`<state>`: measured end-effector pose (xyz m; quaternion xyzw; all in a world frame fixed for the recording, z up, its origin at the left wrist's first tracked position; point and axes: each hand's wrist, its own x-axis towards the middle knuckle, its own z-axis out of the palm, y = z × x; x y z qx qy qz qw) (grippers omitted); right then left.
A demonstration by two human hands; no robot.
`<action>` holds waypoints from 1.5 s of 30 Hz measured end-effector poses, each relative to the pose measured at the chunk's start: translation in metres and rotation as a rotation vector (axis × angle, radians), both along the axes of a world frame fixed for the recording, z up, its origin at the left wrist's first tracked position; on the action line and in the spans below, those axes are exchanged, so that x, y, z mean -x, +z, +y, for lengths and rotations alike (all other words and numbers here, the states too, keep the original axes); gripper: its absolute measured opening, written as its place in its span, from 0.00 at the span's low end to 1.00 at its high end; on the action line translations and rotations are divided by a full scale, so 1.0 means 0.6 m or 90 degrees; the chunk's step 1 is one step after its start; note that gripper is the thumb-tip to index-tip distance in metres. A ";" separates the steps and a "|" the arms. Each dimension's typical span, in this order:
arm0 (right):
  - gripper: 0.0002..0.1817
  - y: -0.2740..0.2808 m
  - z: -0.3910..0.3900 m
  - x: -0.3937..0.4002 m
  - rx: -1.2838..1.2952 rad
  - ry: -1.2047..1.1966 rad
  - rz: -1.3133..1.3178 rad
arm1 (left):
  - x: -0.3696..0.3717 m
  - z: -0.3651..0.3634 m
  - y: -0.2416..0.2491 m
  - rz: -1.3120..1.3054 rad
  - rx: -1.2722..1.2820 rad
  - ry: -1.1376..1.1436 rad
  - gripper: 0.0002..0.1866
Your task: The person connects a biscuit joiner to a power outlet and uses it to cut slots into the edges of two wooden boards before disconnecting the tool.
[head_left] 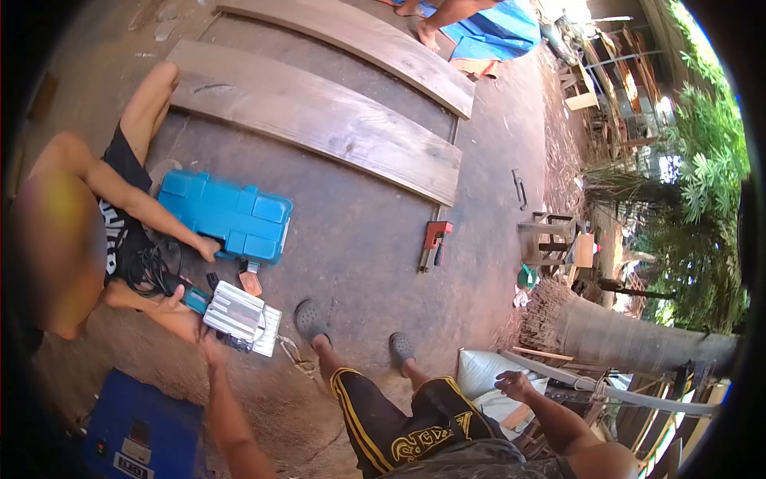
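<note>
My left hand [212,350] is closed on the lower edge of a silver and teal power tool [233,318] at the left. A seated person's hand also touches the tool's teal end, beside a bundle of black cable [152,270]. That person's other hand rests at the edge of a teal case [227,214] on the ground. My right hand [515,385] hangs in the air at the lower right, above a white sack [481,372], with its fingers partly curled and nothing visible in them.
Two long wooden planks [319,120] lie across the upper ground, near a red clamp [435,239]. A blue box [144,427] stands at the lower left. Another person's bare feet show by a blue tarp [499,32]. A tree trunk [630,335] is at the right.
</note>
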<state>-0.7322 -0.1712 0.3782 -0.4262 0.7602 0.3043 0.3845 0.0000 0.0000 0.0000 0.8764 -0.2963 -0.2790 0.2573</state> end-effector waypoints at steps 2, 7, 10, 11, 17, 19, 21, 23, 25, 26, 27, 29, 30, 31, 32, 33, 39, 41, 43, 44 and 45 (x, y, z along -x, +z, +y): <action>0.22 0.003 0.018 -0.021 -0.001 0.025 0.007 | 0.003 -0.037 0.084 -0.062 -0.107 -0.134 0.11; 0.23 -0.017 0.002 -0.009 0.075 0.053 -0.067 | 0.014 -0.131 0.210 -0.025 -0.024 -0.154 0.13; 0.24 0.003 0.000 -0.031 0.148 0.076 -0.123 | 0.047 -0.166 0.287 -0.014 -0.037 -0.117 0.14; 0.24 0.015 0.001 -0.043 0.159 0.062 -0.133 | 0.066 -0.168 0.319 0.014 -0.033 -0.077 0.14; 0.28 0.047 0.020 -0.066 0.138 -0.034 -0.271 | 0.221 -0.222 0.553 0.126 0.040 -0.070 0.13; 0.28 0.059 0.016 -0.080 0.167 -0.020 -0.303 | 0.315 -0.282 0.757 0.137 0.022 -0.088 0.12; 0.28 0.103 0.012 -0.108 0.238 0.103 -0.388 | 0.358 -0.288 0.780 0.156 0.038 -0.104 0.11; 0.31 0.078 0.019 -0.120 0.408 0.215 -0.462 | 0.428 -0.286 0.828 0.177 0.049 -0.113 0.10; 0.35 0.140 -0.005 -0.142 0.546 0.319 -0.523 | 0.519 -0.299 0.906 0.267 0.097 -0.098 0.08; 0.37 0.183 -0.014 -0.151 0.608 0.316 -0.575 | 0.554 -0.292 0.903 0.314 0.085 -0.070 0.11; 0.40 0.218 -0.020 -0.152 0.667 0.311 -0.631 | 0.594 -0.293 0.926 0.301 0.086 -0.072 0.11; 0.40 0.265 -0.024 -0.138 0.751 0.329 -0.637 | 0.684 -0.310 0.982 0.423 0.112 -0.139 0.06; 0.40 0.279 -0.026 -0.119 0.830 0.345 -0.634 | 0.729 -0.312 1.001 0.349 0.082 -0.206 0.10; 0.40 0.281 -0.022 -0.091 0.833 0.344 -0.640 | 0.786 -0.316 1.039 0.425 0.081 -0.144 0.10; 0.40 0.272 -0.016 -0.064 0.827 0.317 -0.620 | 0.821 -0.317 1.058 0.409 0.054 -0.175 0.11; 0.39 0.265 -0.015 -0.037 0.821 0.292 -0.595 | 0.848 -0.321 1.073 0.397 0.027 -0.207 0.11; 0.32 0.397 0.010 0.069 0.982 0.290 -0.354 | 0.973 -0.351 1.080 0.624 -0.085 -0.232 0.10; 0.28 0.407 0.011 0.067 0.970 0.356 -0.295 | 1.002 -0.357 1.074 0.679 -0.130 -0.253 0.10; 0.27 0.402 0.010 0.072 0.922 0.320 -0.262 | 1.015 -0.367 1.073 0.689 -0.151 -0.283 0.11; 0.27 0.403 0.008 0.072 0.922 0.316 -0.254 | 1.021 -0.371 1.077 0.672 -0.169 -0.313 0.12; 0.22 0.404 0.010 0.067 0.918 0.276 -0.284 | 1.022 -0.369 1.079 0.652 -0.190 -0.337 0.13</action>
